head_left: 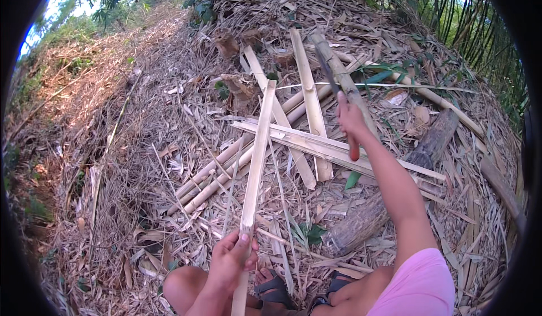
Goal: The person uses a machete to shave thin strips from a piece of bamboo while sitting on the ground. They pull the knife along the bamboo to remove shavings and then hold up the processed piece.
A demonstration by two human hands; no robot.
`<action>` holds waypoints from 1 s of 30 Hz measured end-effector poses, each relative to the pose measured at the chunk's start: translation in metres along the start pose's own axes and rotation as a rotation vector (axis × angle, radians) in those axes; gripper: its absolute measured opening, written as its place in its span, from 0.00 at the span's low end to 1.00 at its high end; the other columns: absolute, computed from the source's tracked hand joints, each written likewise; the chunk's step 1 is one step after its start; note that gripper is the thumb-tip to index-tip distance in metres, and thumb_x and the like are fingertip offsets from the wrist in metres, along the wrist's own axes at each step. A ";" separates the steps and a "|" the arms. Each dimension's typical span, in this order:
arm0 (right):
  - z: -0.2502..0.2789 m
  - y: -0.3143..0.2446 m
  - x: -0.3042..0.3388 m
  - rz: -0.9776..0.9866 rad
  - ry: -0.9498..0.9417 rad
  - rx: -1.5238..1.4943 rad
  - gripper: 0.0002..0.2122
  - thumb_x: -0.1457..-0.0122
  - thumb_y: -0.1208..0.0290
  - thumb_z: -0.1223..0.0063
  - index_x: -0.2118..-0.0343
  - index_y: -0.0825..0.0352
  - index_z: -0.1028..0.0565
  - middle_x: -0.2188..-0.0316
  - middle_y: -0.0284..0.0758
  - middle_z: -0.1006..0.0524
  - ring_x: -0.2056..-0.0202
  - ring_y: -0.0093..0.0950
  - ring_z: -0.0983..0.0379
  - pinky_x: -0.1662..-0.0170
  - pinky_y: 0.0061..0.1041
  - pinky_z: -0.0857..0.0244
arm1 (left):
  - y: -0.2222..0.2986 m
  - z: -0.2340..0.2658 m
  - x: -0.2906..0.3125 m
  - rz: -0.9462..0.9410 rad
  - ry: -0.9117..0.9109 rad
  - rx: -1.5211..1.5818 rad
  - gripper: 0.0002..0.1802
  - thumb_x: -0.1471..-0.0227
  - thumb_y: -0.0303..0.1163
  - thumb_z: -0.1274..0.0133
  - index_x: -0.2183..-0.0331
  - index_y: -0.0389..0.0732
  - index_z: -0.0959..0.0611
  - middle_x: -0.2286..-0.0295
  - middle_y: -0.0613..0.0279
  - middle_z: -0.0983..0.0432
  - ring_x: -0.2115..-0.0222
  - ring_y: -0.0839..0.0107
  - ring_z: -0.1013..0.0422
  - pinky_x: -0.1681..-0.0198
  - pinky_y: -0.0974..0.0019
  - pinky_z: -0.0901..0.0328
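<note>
1. ground [121,163]: slope under dry bamboo leaf litter, sunlit at left, rising toward the far edge.
2. bamboo stand [480,34]: green, upper right, past the litter.
3. weathered log [361,228]: grey-brown, slanting on the litter right of centre, its middle passing under the bamboo pieces and behind the right forearm.
4. round bamboo poles [217,175]: side by side on the ground, running from lower left up toward upper right, beneath the split pieces.
5. thick bamboo pole [353,93]: ahead of the right arm, leaning away to the upper left.
6. split bamboo lengths [307,141]: pale, crossing one another at mid-ground.
7. held bamboo strip [257,175]: pale inner face up, a node near its lower end; stretches from the person's lap out over the heap.
8. long knife [326,65]: dark blade alongside the thick pole, orange-brown handle end showing below the fist. contact between blade and pole: cannot tell.
9. left grip [230,257]: bare hand closed around the held strip near its lower end, thumb on top.
10. right grip [350,118]: bare hand closed on the knife handle, pink sleeve [418,285] up that arm.
11. green leaf [352,179]: just below the split lengths.
</note>
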State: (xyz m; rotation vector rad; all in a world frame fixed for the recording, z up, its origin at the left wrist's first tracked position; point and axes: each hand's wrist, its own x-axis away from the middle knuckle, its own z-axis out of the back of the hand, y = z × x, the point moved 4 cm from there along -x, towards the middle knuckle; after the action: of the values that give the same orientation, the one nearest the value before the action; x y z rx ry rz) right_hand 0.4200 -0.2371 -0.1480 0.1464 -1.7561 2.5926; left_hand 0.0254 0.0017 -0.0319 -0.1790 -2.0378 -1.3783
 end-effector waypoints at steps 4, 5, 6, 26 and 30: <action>-0.050 -0.035 0.084 -0.286 -0.449 -0.420 0.28 0.42 0.38 0.51 0.74 0.65 0.33 0.88 0.22 0.40 0.90 0.14 0.44 0.89 0.18 0.46 | 0.001 -0.006 -0.013 0.042 -0.035 0.134 0.19 0.35 0.37 0.61 0.50 0.34 0.29 0.71 0.59 0.29 0.80 0.74 0.37 0.78 0.72 0.41; -0.057 -0.047 0.104 -0.351 -0.499 -0.465 0.26 0.40 0.40 0.51 0.73 0.65 0.33 0.87 0.22 0.40 0.89 0.14 0.44 0.88 0.18 0.46 | 0.001 -0.006 -0.016 0.088 -0.059 0.193 0.21 0.35 0.40 0.63 0.49 0.34 0.30 0.71 0.59 0.29 0.78 0.72 0.36 0.76 0.69 0.39; -0.061 -0.058 0.118 -0.310 -0.519 -0.479 0.25 0.39 0.41 0.52 0.73 0.65 0.33 0.87 0.22 0.39 0.89 0.14 0.44 0.88 0.17 0.46 | 0.001 -0.009 -0.018 0.072 -0.072 0.186 0.21 0.35 0.39 0.63 0.50 0.34 0.30 0.71 0.59 0.30 0.78 0.72 0.36 0.76 0.69 0.39; -0.077 -0.133 0.273 1.133 -0.495 0.444 0.27 0.44 0.41 0.48 0.78 0.65 0.32 0.83 0.37 0.26 0.83 0.33 0.25 0.81 0.31 0.31 | 0.006 0.001 -0.003 -0.090 -0.065 0.183 0.11 0.36 0.33 0.56 0.58 0.36 0.25 0.71 0.57 0.25 0.82 0.74 0.33 0.81 0.74 0.40; -0.080 -0.131 0.267 1.175 -0.509 0.465 0.26 0.43 0.41 0.49 0.78 0.64 0.31 0.84 0.36 0.27 0.84 0.34 0.26 0.81 0.32 0.32 | 0.008 0.000 0.001 -0.111 0.009 0.123 0.10 0.37 0.30 0.55 0.59 0.34 0.24 0.70 0.58 0.25 0.84 0.77 0.36 0.83 0.75 0.43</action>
State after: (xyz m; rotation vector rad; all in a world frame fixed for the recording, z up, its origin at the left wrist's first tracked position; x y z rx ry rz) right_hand 0.1555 -0.1266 -0.0344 -0.3947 -1.5427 4.1010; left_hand 0.0283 0.0052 -0.0253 -0.0062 -2.1458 -1.3118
